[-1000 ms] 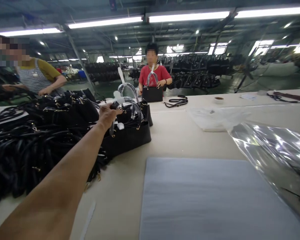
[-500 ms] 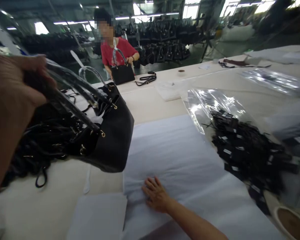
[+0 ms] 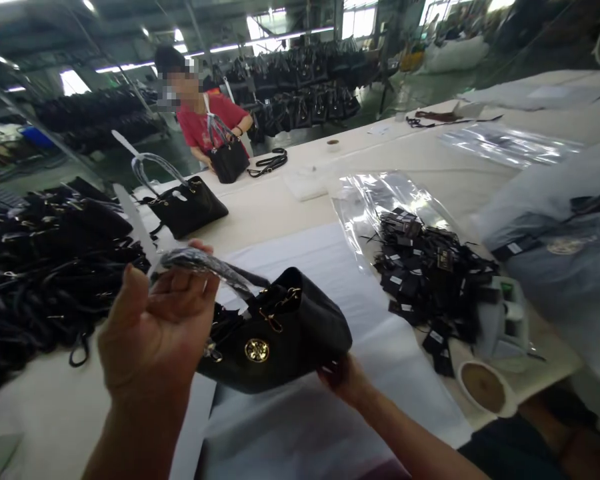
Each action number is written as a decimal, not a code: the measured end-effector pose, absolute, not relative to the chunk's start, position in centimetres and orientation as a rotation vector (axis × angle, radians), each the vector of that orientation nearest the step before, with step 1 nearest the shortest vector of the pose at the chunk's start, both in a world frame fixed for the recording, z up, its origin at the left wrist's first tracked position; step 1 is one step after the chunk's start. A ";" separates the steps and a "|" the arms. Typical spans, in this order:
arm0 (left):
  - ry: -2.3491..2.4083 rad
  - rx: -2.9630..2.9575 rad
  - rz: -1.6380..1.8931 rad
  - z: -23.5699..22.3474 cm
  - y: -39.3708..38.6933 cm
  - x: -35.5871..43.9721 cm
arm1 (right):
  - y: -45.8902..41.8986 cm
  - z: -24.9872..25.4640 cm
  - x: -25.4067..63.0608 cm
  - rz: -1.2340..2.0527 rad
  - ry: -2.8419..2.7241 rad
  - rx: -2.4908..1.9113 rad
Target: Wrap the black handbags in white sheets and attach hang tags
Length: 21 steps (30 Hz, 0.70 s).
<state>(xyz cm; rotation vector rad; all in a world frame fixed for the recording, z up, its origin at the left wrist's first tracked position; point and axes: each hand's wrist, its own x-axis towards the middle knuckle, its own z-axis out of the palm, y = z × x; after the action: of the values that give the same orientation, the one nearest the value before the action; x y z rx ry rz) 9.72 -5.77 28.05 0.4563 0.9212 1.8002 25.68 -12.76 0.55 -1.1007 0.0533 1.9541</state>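
A black handbag (image 3: pixel 300 347) with a round gold emblem and gold rings hangs tilted above a white sheet (image 3: pixel 320 253). Its two handles are wrapped in clear plastic. My left hand (image 3: pixel 155 327) has the handles across its curled fingers, palm showing and thumb standing apart. At the bag's lower right corner, my right hand (image 3: pixel 347 380) grips the base from beneath; its fingers are partly hidden by the bag. A white strip (image 3: pixel 135 220) sticks up beside the handles. Part of a stack of white paper (image 3: pixel 200 407) shows beneath my left forearm.
Another black handbag (image 3: pixel 187 207) stands behind, near a co-worker in red (image 3: pixel 215 123) holding a bag. Black straps (image 3: pixel 75 267) are heaped left. Black tags (image 3: pixel 430 273) lie on clear plastic at right, near a tape dispenser (image 3: pixel 507 313) and a cardboard roll (image 3: pixel 485 390).
The handbag has come down and right over the white sheet, its emblem side now facing me. My right hand has left the sheet and taken the bag's base.
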 end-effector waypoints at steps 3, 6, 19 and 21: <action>0.886 0.523 1.762 25.8 -7.6 12.8 | -11.7 0.5 28.6 1.974 0.241 -1.123; 0.895 0.626 1.654 24.2 -8.7 15.5 | -10.3 0.7 29.3 1.936 -0.025 -1.224; 0.851 0.859 1.506 22.7 -8.2 17.8 | -13.2 -1.6 30.8 1.689 -0.753 -1.465; 0.835 0.865 1.487 22.8 -8.1 18.1 | -13.4 -1.6 31.2 1.617 -0.842 -1.483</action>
<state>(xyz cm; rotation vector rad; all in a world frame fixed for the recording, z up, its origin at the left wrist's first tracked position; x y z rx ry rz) 18.09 -8.11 22.85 0.8648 0.8347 1.4867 31.25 -13.37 -1.57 -1.4830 -0.8424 1.6167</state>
